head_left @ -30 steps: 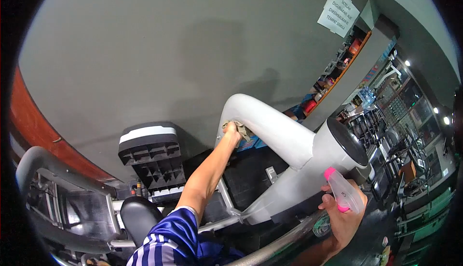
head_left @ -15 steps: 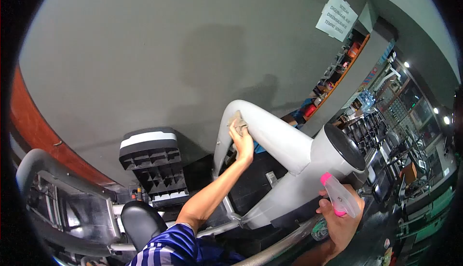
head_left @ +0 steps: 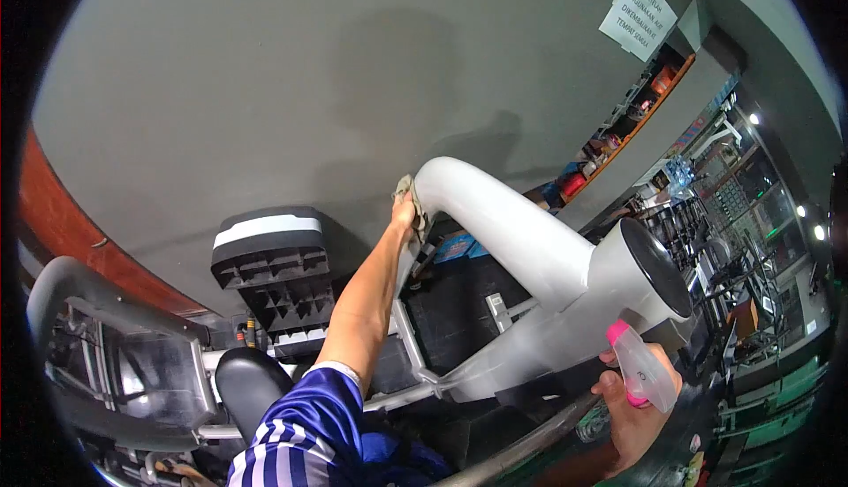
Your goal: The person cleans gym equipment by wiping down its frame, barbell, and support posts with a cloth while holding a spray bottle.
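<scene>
My left hand (head_left: 404, 211) is closed on a beige cloth (head_left: 423, 222). It presses the cloth against the outer side of the bend in a thick white tube (head_left: 503, 213), part of a gym machine frame. My left arm reaches up from a blue striped sleeve. At the right, my right hand (head_left: 634, 421) grips a spray bottle (head_left: 647, 374) with a translucent head and pink nozzle. The bottle is held tilted in front of the frame's wide cylinder (head_left: 609, 279), which has a black end cap. Its lower part is partly hidden by my hand.
A grey metal bar (head_left: 530, 452) crosses in front of me. Stacked black step platforms (head_left: 269, 262) lean by the grey wall, near a black padded seat (head_left: 247, 385). Dark grey tubing (head_left: 66, 284) stands at left. A paper sign (head_left: 638, 15) hangs above a shelf (head_left: 632, 138).
My left hand has slid the cloth from the upper face of the tube's bend leftward onto its outer side. My right hand still holds the spray bottle; the view has shifted slightly.
</scene>
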`<state>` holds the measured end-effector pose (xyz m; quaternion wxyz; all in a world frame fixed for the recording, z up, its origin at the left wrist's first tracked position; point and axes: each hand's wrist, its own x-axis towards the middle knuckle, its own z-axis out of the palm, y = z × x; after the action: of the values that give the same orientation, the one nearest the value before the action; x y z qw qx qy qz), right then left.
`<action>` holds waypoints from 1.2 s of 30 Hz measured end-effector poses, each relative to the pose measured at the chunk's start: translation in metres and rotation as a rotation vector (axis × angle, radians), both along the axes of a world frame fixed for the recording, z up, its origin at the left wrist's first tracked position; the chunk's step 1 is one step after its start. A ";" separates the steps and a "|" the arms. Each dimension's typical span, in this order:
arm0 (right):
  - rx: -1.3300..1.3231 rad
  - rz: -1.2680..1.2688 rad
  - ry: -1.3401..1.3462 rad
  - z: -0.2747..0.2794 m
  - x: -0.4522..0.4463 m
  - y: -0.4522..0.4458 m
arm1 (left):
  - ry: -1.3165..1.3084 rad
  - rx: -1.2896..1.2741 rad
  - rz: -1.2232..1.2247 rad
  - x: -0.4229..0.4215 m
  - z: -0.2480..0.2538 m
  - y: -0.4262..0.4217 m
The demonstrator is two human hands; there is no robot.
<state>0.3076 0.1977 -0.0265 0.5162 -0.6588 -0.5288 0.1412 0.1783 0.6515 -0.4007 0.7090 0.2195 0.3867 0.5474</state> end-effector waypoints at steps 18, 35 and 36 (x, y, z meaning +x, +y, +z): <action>0.021 0.024 -0.156 -0.002 0.008 0.001 | 0.543 0.833 0.238 0.020 0.191 -0.170; 0.566 -0.250 0.069 -0.023 0.000 -0.050 | 0.759 1.401 -0.225 0.018 0.320 -0.232; 0.569 -0.254 0.070 -0.026 0.001 -0.050 | 0.690 1.441 -0.275 0.020 0.332 -0.246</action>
<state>0.3082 0.1481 -0.0528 0.7111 -0.5435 -0.4425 -0.0556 0.1982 0.4057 -0.0684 0.2953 0.8243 0.1054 0.4714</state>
